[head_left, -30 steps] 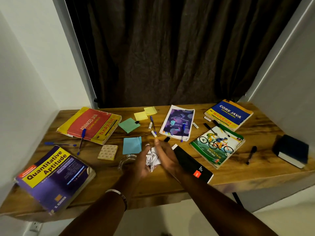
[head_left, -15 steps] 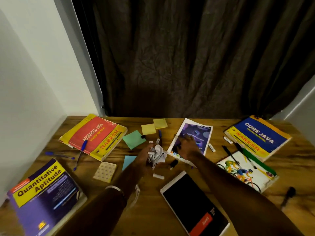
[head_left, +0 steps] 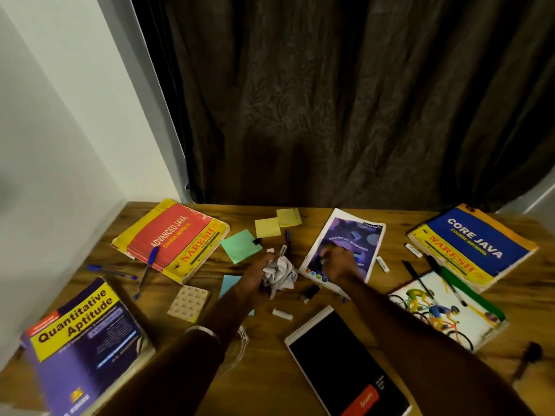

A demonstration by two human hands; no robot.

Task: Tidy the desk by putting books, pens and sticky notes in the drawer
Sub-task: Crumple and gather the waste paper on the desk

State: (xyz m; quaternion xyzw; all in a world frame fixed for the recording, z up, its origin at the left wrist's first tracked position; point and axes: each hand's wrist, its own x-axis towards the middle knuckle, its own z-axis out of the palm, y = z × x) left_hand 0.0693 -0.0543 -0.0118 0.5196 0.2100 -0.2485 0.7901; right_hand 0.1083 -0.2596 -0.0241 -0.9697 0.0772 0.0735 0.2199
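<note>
left hands (head_left: 255, 276) clutching crumpled white paper (head_left: 279, 276), right hands (head_left: 338, 262) curled, grasp unclear, on glossy purple booklet (head_left: 357, 235)

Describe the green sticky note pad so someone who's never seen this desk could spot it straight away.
Start at the red Advanced Java book at the back left of the wooden desk. Just to its right lies the green sticky note pad, flat on the wood. The nearby pads behind it are yellow, and it is the only green one.
</note>
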